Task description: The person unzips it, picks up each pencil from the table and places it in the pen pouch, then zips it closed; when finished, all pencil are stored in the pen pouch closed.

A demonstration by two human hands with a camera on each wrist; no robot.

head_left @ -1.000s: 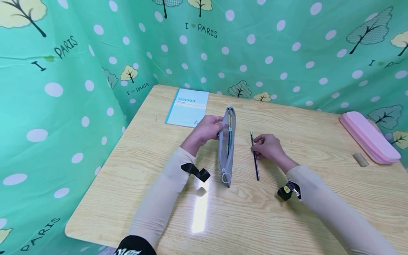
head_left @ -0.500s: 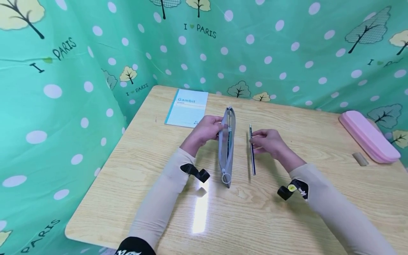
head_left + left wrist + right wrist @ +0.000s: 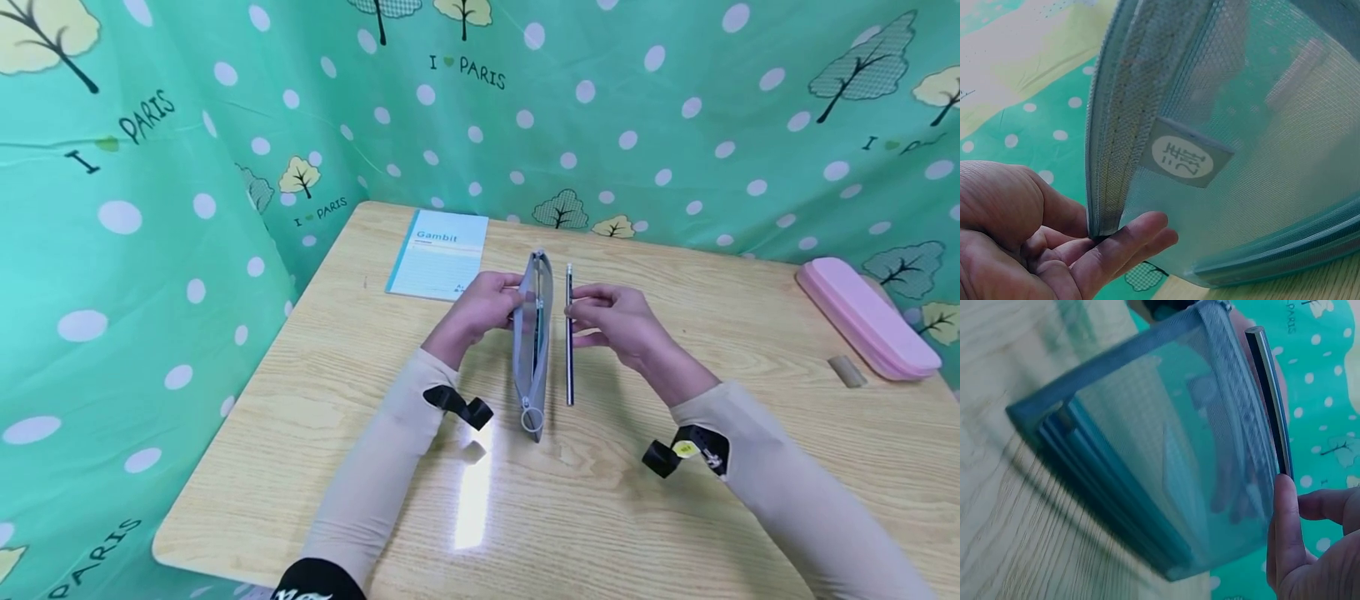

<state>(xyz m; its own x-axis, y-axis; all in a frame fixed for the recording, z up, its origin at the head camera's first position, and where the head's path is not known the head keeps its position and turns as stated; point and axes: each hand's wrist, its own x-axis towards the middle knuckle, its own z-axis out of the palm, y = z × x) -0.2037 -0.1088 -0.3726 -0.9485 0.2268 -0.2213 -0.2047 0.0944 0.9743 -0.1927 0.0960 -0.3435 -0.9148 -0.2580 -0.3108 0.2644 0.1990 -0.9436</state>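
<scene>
My left hand [image 3: 486, 305] grips the long zippered edge of a grey mesh pencil pouch [image 3: 546, 333], which stands on its edge with the zip apart. The left wrist view shows the thumb and fingers on the zip band, below a small label [image 3: 1183, 153]. Several dark pencils [image 3: 1116, 481] lie along the pouch's bottom, visible through the mesh in the right wrist view. My right hand [image 3: 624, 323] pinches a dark, light-striped pencil [image 3: 570, 367] between thumb and fingers. It is raised off the table, just right of the pouch and roughly parallel to the opening.
A Gambit notebook [image 3: 437, 254] lies at the back left of the wooden table [image 3: 300, 450]. To the far right are a pink pencil case [image 3: 870, 317] and a small grey-brown block [image 3: 847, 372]. A green patterned curtain [image 3: 480, 125] borders the table behind and at left.
My right hand has lifted the pencil off the table and brought it left, close beside the pouch. The left hand and pouch stay in place.
</scene>
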